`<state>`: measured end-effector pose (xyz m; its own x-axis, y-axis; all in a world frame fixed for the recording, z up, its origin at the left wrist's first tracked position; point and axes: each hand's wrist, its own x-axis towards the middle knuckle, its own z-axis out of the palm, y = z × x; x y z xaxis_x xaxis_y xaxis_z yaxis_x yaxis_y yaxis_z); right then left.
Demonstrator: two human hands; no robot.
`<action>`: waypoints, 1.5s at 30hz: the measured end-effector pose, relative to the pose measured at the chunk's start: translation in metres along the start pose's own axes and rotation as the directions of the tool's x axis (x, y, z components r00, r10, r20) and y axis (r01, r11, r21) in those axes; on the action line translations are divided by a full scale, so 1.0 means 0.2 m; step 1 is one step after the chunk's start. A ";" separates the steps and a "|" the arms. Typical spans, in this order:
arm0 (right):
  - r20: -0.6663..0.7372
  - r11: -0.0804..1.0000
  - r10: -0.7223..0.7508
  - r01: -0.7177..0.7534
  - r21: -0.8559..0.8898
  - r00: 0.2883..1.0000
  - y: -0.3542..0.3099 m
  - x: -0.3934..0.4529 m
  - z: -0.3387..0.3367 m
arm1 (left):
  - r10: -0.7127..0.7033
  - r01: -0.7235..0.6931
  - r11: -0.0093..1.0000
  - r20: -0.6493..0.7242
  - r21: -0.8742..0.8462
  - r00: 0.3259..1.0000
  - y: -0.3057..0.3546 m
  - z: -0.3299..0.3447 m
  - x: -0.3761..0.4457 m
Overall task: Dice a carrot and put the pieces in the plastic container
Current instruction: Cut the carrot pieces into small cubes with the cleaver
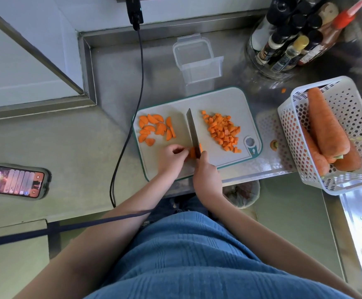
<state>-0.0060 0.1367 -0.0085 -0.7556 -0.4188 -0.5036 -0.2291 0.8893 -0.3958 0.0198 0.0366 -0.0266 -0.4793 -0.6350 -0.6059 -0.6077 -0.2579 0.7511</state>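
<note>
Pinching a carrot piece [192, 152] against the cutting board [218, 100], the left hand [171, 157] is lying just left of the knife [193, 130]. The right hand [206, 171] is gripping the handle. Diced pieces [223, 131] are lying right of the blade, half-slices [154, 129] left; the plastic container [197, 59] is standing beyond the board.

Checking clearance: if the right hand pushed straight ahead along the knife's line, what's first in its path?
Probably bare cutting board, then the plastic container. The right hand grips the knife; depth is unclear.
</note>
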 end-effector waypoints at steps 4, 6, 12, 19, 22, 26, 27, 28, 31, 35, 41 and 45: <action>0.007 0.990 -0.042 0.040 0.137 0.999 0.04 0.04 -0.04 | -0.020 0.021 0.998 0.020 -0.053 1.000 0.01 0.00 0.00; -0.007 0.970 -0.074 0.074 0.230 0.997 0.07 0.05 -0.08 | -0.002 0.003 0.999 0.021 -0.047 1.000 0.02 0.00 -0.01; -0.078 0.887 -0.052 0.082 0.455 0.996 0.13 0.06 -0.16 | -0.003 0.009 0.991 0.049 -0.136 0.999 0.01 -0.02 0.02; -0.059 0.837 -0.042 0.067 0.543 0.997 0.13 0.09 -0.17 | 0.712 -0.822 0.403 0.427 0.403 0.558 -0.02 -0.09 -0.04; -0.032 0.782 -0.002 0.021 0.622 0.999 0.10 0.09 -0.18 | 0.713 -0.877 0.242 0.536 0.415 0.451 -0.08 -0.07 -0.02; -0.006 0.733 0.052 -0.034 0.680 0.999 0.11 0.11 -0.21 | 0.616 -0.809 0.391 0.528 0.439 0.585 -0.14 -0.11 -0.02; -0.011 0.725 0.059 -0.036 0.688 0.998 0.12 0.11 -0.22 | 0.618 -0.808 0.398 0.523 0.435 0.587 -0.14 -0.12 -0.02; -0.021 0.722 0.070 -0.036 0.691 0.997 0.13 0.11 -0.23 | 0.625 -0.808 0.399 0.517 0.432 0.585 -0.14 -0.13 -0.01; -0.063 0.722 0.106 -0.033 0.691 0.992 0.18 0.12 -0.26 | 0.628 -0.823 0.333 0.543 0.461 0.558 -0.10 -0.16 0.04; -0.070 0.720 0.139 -0.052 0.693 0.988 0.23 0.11 -0.28 | 0.512 -0.808 0.290 0.630 0.513 0.584 0.00 -0.15 0.15; -0.078 0.729 0.139 -0.049 0.682 0.987 0.25 0.07 -0.29 | 0.434 -0.690 0.482 0.537 0.539 0.723 0.04 -0.12 0.23; -0.075 0.733 0.164 -0.071 0.677 0.984 0.26 0.06 -0.27 | 0.387 -0.675 0.544 0.564 0.499 0.729 0.04 -0.14 0.22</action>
<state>-0.0614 0.1884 0.0063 -0.8269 -0.2521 -0.5026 0.3006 0.5571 -0.7741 0.0120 -0.0133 -0.0402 -0.9420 -0.1518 -0.2992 -0.3230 0.6514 0.6865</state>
